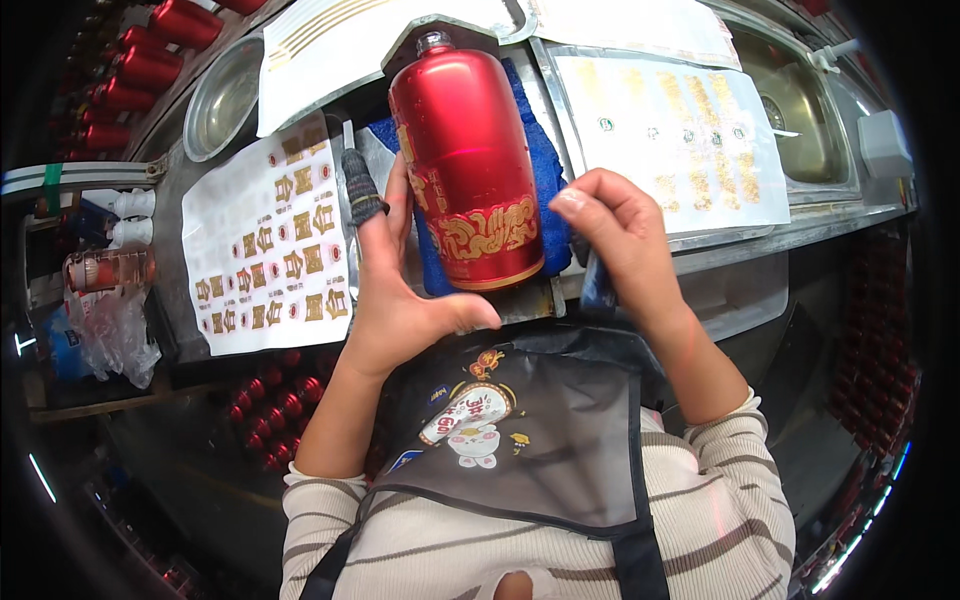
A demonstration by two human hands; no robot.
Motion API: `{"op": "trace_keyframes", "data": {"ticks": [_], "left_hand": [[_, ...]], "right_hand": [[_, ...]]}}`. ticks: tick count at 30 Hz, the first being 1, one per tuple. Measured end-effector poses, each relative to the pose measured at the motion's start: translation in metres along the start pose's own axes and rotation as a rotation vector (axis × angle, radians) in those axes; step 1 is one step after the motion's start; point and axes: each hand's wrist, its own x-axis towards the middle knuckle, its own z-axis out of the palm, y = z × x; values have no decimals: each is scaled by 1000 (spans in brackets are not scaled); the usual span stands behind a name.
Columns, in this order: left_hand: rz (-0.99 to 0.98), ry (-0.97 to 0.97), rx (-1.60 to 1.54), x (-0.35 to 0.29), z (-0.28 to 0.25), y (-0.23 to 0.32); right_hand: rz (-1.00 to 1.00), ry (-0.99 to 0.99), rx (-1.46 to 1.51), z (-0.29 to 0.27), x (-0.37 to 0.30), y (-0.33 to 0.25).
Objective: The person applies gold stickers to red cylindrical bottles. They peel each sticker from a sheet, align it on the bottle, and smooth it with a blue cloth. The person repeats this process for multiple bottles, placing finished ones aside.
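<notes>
A glossy red bottle [470, 140] with gold relief decoration and a bare threaded neck lies in front of me on a blue cloth [435, 262]. My left hand [385, 275] is at its left side, fingers spread and thumb stretched out; the fingertips reach beside the bottle, and I cannot tell how firmly they touch. One finger wears a dark knitted sleeve [362, 188]. To the right of the bottle, my right hand [625, 240] is closed, thumb and forefinger together. A dark blue piece [597, 287] shows under that hand, its kind unclear.
Sheets of gold decals lie left [275, 250] and right [680, 140] of the bottle. A round metal bowl [222, 100] stands at the far left, a metal sink [800, 115] at the far right. More red bottles [150, 65] stand back left. A plastic bag [115, 335] hangs at left.
</notes>
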Motion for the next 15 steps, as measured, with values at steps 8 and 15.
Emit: {"op": "trace_keyframes", "data": {"ticks": [8,15], "left_hand": [[5,81,-29,6,11,4],[-40,137,-94,13,17,11]], "right_hand": [[-171,-40,-188,12,8,14],[-37,-87,-5,14,13,2]]}}
